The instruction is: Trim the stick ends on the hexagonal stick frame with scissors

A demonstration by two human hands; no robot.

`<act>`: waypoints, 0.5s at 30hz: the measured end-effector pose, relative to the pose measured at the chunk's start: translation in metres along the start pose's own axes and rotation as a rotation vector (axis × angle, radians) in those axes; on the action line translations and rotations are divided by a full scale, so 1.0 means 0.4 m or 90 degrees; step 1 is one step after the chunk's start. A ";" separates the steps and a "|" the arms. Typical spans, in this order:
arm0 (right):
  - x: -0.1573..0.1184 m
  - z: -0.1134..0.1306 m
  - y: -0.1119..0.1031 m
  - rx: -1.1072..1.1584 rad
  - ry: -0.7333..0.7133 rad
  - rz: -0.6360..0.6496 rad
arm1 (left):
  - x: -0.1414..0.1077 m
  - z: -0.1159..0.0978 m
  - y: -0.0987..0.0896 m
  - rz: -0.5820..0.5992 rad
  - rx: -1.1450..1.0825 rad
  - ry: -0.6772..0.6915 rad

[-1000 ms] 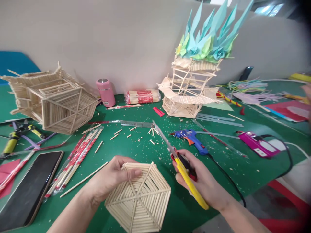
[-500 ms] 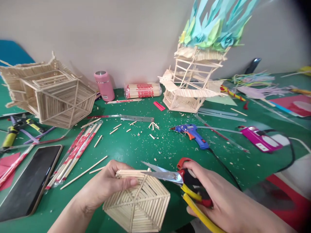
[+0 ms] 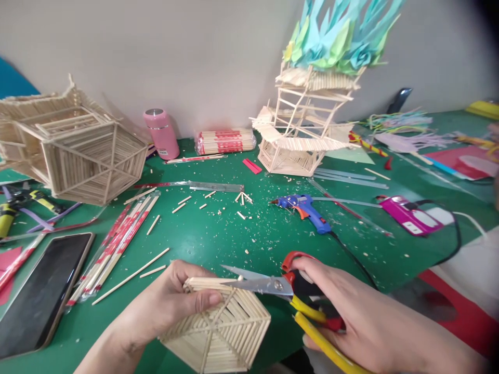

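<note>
My left hand [image 3: 171, 306] grips a hexagonal panel [image 3: 249, 332] made of thin wooden sticks glued round spokes, with the thumb pressed on its upper face. Along the panel's far edge lies a stick [image 3: 206, 282]. My right hand [image 3: 351, 301] holds red-and-black-handled scissors [image 3: 261, 285], their blades parted, one reaching over the panel's far edge near the stick's end. A tool with yellow handles [image 3: 319, 340] is also within my right hand; its jaws are hidden.
Behind lie a blue glue gun [image 3: 306, 208], scattered stick scraps [image 3: 244, 197] and a stick tower [image 3: 292, 156] topped with paper leaves. To the left are a larger stick model [image 3: 93, 161], a phone [image 3: 50, 285] and wrapped chopsticks [image 3: 120, 249]. A pink bottle [image 3: 161, 135] stands near the wall.
The view has shifted slightly, so background things sit further left. The panel sits a little lower and tilts more; the scissors stay parted at its far edge.
</note>
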State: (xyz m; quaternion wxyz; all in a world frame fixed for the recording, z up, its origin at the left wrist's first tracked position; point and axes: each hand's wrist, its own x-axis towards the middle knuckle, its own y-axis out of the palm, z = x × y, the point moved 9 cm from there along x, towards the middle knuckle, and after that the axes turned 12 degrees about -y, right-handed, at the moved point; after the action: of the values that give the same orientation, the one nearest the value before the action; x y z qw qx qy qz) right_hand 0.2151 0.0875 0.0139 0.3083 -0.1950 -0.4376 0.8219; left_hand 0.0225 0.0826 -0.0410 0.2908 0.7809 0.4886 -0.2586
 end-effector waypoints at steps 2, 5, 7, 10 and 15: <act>0.002 0.000 -0.003 0.001 0.019 0.030 | -0.003 -0.005 0.003 -0.004 0.030 0.011; 0.005 0.007 -0.006 0.007 0.036 0.074 | -0.011 -0.013 0.009 -0.011 0.112 0.039; 0.005 0.014 -0.008 0.007 0.040 0.093 | -0.017 -0.016 0.019 0.000 0.154 0.057; 0.000 0.019 -0.002 -0.005 0.047 0.122 | -0.028 -0.020 0.037 0.018 0.184 0.087; -0.003 0.019 0.009 -0.063 0.017 0.131 | -0.048 -0.028 0.062 0.021 0.233 0.134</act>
State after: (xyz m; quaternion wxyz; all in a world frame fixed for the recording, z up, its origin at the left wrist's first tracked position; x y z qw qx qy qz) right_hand 0.2103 0.0807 0.0152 0.2180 -0.2651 -0.4511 0.8238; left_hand 0.0392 0.0699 -0.0150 0.0956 0.8511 0.4485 -0.2555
